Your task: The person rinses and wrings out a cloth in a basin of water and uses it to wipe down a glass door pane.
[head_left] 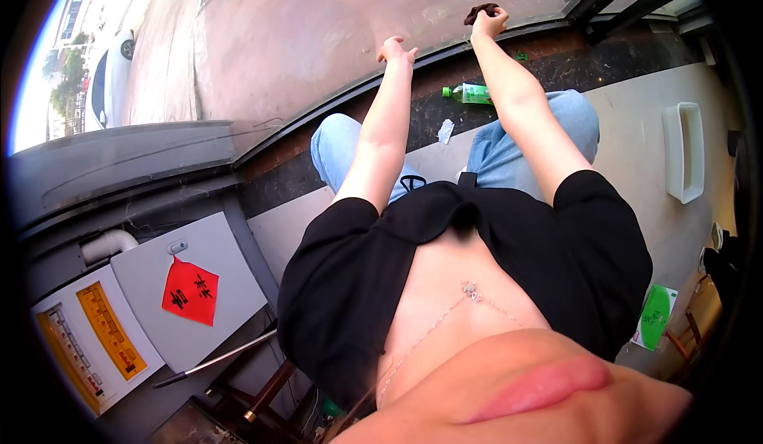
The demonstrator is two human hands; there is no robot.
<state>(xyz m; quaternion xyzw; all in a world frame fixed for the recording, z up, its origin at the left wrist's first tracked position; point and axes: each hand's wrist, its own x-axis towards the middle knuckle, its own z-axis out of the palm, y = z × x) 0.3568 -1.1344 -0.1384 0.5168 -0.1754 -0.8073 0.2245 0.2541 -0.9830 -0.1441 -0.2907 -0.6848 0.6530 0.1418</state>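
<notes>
A large glass pane [302, 46] stands in front of me, with a car and street visible through it. My left hand [396, 50] is raised at the glass, its fingers apart and nothing in it. Farther right, my right hand [490, 21] grips a dark brown cloth [479, 13] near the lower part of the pane. Below my hands, a green-capped bottle [474, 93] lies on the dark stone ledge [425, 114]. A small crumpled wrapper [446, 131] is between my knees.
A white plastic basin [685, 153] is on the floor at the right, with a green and white packet [656, 317] nearer me. At the left are a grey cabinet door [230, 261] with a red paper sign [191, 292] and a pole [214, 359]. Part of another person shows at the far right.
</notes>
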